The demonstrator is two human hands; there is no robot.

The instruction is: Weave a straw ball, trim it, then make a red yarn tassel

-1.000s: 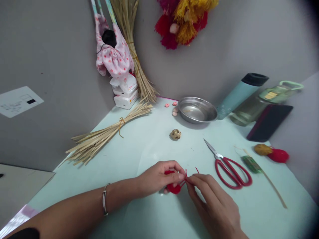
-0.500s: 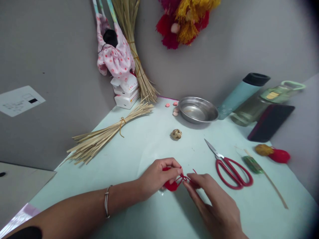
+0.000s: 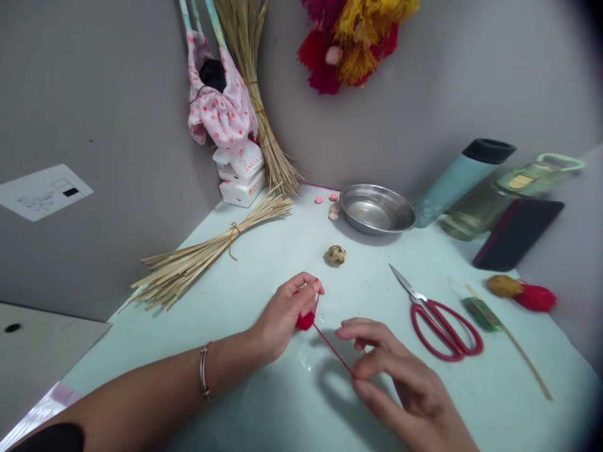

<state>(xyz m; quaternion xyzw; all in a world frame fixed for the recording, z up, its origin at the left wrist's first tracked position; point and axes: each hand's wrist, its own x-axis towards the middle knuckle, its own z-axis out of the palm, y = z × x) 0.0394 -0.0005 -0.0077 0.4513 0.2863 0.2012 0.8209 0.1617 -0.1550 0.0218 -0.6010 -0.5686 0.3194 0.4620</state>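
A small bundle of red yarn (image 3: 306, 321) sits in my left hand (image 3: 287, 314), whose fingers are closed around it; most of the bundle is hidden by the palm. From it a thin red thread (image 3: 333, 349) runs taut down to the right. My right hand (image 3: 396, 380) pinches the far end of that thread between thumb and a finger, with the other fingers raised. Red-handled scissors (image 3: 443, 323) lie beyond my right hand, blades pointing away to the left. A small woven straw ball (image 3: 335, 255) rests past my left hand.
A tied straw bundle (image 3: 211, 251) lies at the left. Behind are a metal bowl (image 3: 377, 210), pink beads (image 3: 333, 212) and white boxes (image 3: 241, 182). Two bottles (image 3: 461, 179) and a dark phone (image 3: 518, 233) stand at the right, near yarn skeins (image 3: 534, 295) and green thread (image 3: 483, 314).
My hands have moved apart, the left up and leftward, the right downward. The looped red thread between them has been drawn out into a straight line.
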